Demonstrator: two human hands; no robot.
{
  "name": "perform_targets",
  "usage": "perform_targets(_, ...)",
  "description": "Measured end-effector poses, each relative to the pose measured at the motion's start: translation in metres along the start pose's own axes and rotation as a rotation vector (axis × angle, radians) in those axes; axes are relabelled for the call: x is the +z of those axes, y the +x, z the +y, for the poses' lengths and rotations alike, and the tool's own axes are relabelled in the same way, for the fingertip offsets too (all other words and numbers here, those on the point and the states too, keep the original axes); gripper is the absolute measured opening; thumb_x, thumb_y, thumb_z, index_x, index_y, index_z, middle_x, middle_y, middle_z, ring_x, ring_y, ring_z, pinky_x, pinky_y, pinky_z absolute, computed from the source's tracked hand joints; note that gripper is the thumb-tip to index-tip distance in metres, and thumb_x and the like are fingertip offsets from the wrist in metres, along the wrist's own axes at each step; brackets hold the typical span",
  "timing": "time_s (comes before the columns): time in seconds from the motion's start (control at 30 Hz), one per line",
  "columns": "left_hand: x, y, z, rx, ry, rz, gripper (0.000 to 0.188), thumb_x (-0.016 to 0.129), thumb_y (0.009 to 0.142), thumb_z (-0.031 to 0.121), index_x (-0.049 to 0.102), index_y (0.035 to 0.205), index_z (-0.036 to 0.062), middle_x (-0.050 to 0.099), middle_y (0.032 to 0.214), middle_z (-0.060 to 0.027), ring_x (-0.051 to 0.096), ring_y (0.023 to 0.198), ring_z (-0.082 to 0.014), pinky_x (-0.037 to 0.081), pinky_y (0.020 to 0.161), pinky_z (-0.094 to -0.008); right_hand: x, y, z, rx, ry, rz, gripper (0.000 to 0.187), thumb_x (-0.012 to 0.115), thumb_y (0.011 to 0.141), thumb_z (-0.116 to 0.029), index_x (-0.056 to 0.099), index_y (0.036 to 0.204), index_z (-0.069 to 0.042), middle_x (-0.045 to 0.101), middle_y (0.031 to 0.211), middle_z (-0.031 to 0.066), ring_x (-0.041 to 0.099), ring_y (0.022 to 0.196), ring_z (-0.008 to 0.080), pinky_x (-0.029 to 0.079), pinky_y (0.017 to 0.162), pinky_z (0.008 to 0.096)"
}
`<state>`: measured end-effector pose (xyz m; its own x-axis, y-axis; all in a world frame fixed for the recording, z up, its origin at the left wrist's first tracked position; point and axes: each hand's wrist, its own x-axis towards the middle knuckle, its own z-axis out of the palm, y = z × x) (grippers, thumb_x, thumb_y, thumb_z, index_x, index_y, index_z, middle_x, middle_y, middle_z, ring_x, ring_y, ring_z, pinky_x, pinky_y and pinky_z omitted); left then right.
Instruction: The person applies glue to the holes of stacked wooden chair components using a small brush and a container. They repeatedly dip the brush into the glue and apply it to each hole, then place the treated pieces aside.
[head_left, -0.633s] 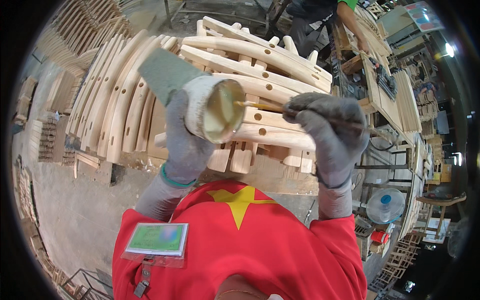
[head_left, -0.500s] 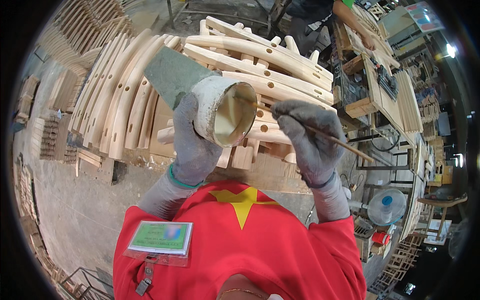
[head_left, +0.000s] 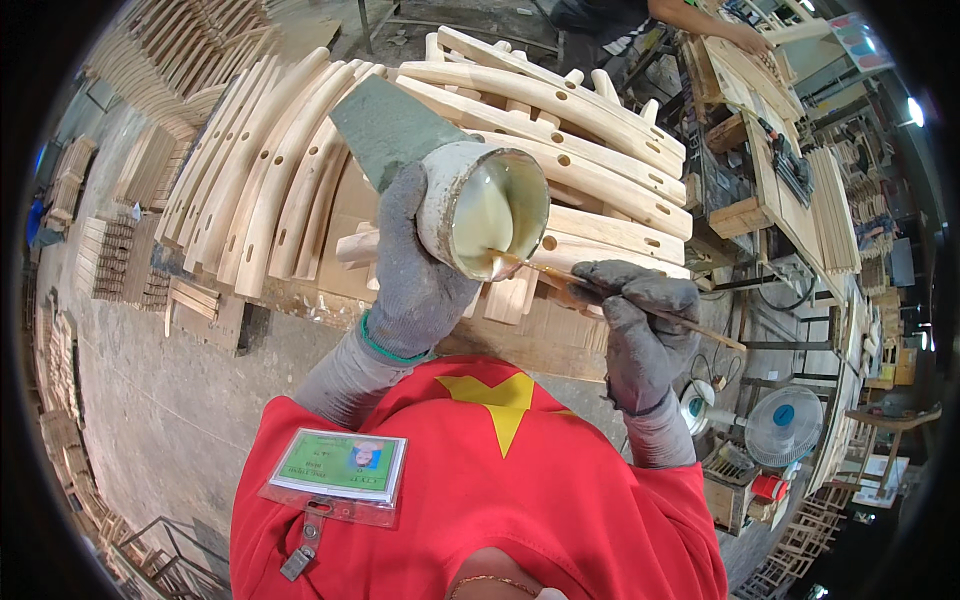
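My left hand (head_left: 415, 270), in a grey glove, is wrapped round a dirty white glue pot (head_left: 436, 215) and tilts its mouth toward me. Cream-coloured liquid (head_left: 487, 212) lies inside it. A flat grey-green piece (head_left: 395, 130) extends from behind the pot; whether it is fixed to the pot I cannot tell. Between the fingers of my gloved right hand (head_left: 650, 325) is a thin wooden stick (head_left: 562, 273). Its coated tip rests at the pot's lower rim, and its other end sticks out past the hand.
Curved wooden rails (head_left: 560, 135) with holes are stacked behind the pot, and more rails (head_left: 265, 180) lie at the left. A workbench (head_left: 770, 190) with a clamp stands at the right, where another person's hand (head_left: 745, 38) reaches in. A fan (head_left: 783, 420) stands below it.
The pot has shifted right in the picture and its mouth shows more fully. The stick's tip has come from inside the pot down to its lower rim. My right hand is lower.
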<state>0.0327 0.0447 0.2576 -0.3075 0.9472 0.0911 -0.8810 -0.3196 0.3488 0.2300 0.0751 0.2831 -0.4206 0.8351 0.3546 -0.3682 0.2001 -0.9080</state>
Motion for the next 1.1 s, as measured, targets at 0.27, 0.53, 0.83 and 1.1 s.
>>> perform_targets(0.27,-0.019,0.019,-0.007,-0.015,0.005,0.122,0.048,0.053,0.089,0.026,0.039,0.130,0.0071,0.049,0.127,-0.0080,0.050,0.118,-0.0231,0.043,0.100,-0.0396,-0.004,0.014,-0.001,0.050,-0.054,0.174,0.009,0.059,0.084,-0.001,0.056,0.090,0.004,0.065,0.090,0.0217,0.066,0.083,0.0281,0.055,0.075,0.0391)
perform_targets(0.53,-0.056,0.040,-0.025,0.082,0.191,0.129,0.044,0.037,0.098,0.040,0.046,0.127,0.0085,0.054,0.122,-0.0062,0.052,0.115,-0.0203,0.041,0.101,-0.0377,-0.039,0.096,0.046,0.261,-0.485,0.073,0.029,0.069,0.084,-0.025,0.059,0.090,0.002,0.064,0.072,0.0070,0.062,0.066,0.0097,0.051,0.061,0.0237)
perform_targets(0.83,-0.057,0.037,-0.023,0.074,0.149,0.141,0.043,0.036,0.099,0.037,0.045,0.127,0.0059,0.055,0.121,-0.0064,0.054,0.113,-0.0188,0.044,0.098,-0.0344,-0.023,0.105,0.047,0.073,-0.997,-0.273,0.027,0.066,0.084,-0.029,0.060,0.086,-0.003,0.060,0.064,0.0136,0.058,0.058,0.0301,0.044,0.056,0.0371)
perform_targets(1.1,-0.061,0.039,-0.024,0.038,0.177,0.159,0.047,0.037,0.097,0.045,0.045,0.129,0.0103,0.053,0.125,-0.0054,0.050,0.117,-0.0203,0.039,0.103,-0.0387,-0.021,0.107,0.044,0.158,-1.064,-0.243,0.026,0.067,0.083,-0.028,0.060,0.086,-0.003,0.059,0.064,0.0111,0.058,0.058,0.0238,0.045,0.057,0.0329)
